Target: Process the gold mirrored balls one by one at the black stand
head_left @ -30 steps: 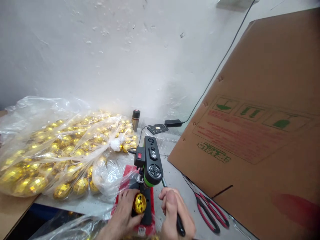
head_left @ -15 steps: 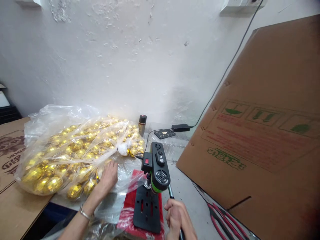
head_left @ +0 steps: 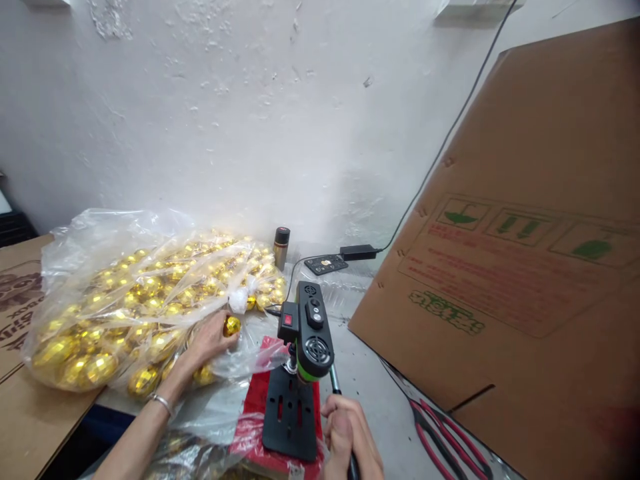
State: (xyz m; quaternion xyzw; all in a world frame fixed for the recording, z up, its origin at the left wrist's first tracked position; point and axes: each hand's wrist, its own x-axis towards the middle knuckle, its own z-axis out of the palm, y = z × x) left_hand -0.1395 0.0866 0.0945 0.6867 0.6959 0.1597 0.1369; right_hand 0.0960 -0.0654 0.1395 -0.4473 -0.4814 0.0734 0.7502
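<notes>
My left hand [head_left: 210, 339] is closed around a shiny gold faceted ball [head_left: 232, 326], at the mouth of a clear plastic bag [head_left: 115, 227] full of many such balls. My right hand [head_left: 347, 433] grips the black-ended lever handle [head_left: 335, 381] of a small black bench drill press [head_left: 315, 330]. The press has a red switch [head_left: 289, 320] on its side and a slotted black base plate [head_left: 291, 420]. Under that base lies a red sheet [head_left: 254, 393], partly covered by clear plastic.
A large cardboard box [head_left: 500, 267] leans at the right, with red-and-black handled pliers [head_left: 450, 443] below it. By the wall stand a small dark-capped bottle [head_left: 281, 248], a black patterned phone-like slab [head_left: 326, 265] and a power adapter [head_left: 358, 252] with its cable. Cardboard [head_left: 20, 293] lies at left.
My left hand has come out of the bag's opening with a gold ball now showing in its fingers. My right hand stays on the lever. The view has shifted slightly.
</notes>
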